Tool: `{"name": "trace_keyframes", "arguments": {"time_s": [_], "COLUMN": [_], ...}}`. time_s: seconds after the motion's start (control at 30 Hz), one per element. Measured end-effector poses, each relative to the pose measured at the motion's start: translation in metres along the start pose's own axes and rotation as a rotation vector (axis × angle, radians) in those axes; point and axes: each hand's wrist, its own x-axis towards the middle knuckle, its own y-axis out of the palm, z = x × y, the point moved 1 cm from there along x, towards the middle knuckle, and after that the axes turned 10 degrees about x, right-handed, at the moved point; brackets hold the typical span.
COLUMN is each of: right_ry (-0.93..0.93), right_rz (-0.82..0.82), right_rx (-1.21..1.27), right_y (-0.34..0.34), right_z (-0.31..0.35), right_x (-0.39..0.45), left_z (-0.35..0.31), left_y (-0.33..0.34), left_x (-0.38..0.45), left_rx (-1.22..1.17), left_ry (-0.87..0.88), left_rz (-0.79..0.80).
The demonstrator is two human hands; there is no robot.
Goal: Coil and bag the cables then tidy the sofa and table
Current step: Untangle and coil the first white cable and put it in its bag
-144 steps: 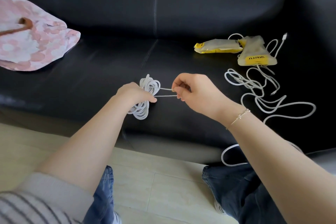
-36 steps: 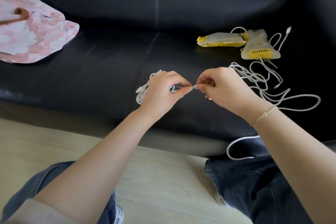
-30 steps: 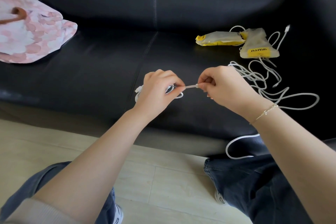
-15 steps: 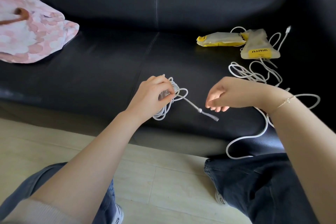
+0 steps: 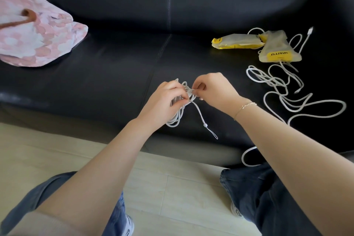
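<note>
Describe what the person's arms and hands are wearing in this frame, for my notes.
Both forearms are bare. The right hand has a thin gold chain bracelet at the wrist. The left hand wears nothing visible; a pale sleeve is pushed up near that arm's elbow at the bottom edge. No rings or watch show.

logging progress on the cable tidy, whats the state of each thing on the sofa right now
coiled cable: bundled, gripped by left hand, tail end hanging loose
right hand: pinching the bundle's top
loose cable: uncoiled, sprawled on the sofa
yellow bags: two, lying flat, no cable visibly bagged
pink cushion: lying at the sofa's left end
</note>
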Motion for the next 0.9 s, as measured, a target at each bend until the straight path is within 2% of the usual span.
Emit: {"name": "trace_keyframes", "arguments": {"time_s": [0.13, 0.23, 0.33, 0.4, 0.47, 0.57, 0.73, 0.9], "right_ry": [0.088, 0.26, 0.395, 0.397, 0.349, 0.336, 0.433, 0.484], "right_rz": [-0.03, -0.011, 0.174, 0.314, 0.364, 0.314, 0.194, 0.213], "right_rx": [0.115, 0.144, 0.165, 0.142, 0.143, 0.192, 0.291, 0.347], "right_y": [0.002, -0.007, -0.015, -0.013, -0.007, -0.004, -0.019, -0.031], "right_z": [0.002, 0.001, 0.006, 0.01, 0.013, 0.013, 0.017, 0.018], "right_x": [0.003, 0.0, -0.013, -0.023, -0.03, -0.033, -0.033, -0.037], "left_z": [0.003, 0.003, 0.004, 0.004, 0.003, 0.004, 0.0, 0.007], "left_y": [0.001, 0.003, 0.005, 0.006, 0.007, 0.007, 0.008, 0.01], "left_x": [-0.001, 0.0, 0.001, 0.002, 0.002, 0.001, -0.002, -0.003], "left_rx": [0.014, 0.007, -0.003, -0.01, -0.018, 0.008, 0.227, 0.249], "left_ry": [-0.011, -0.03, -0.044, -0.047, -0.048, -0.024, 0.139, 0.142], "left_rz": [0.023, 0.012, -0.001, -0.012, -0.018, -0.033, -0.083, -0.124]}}
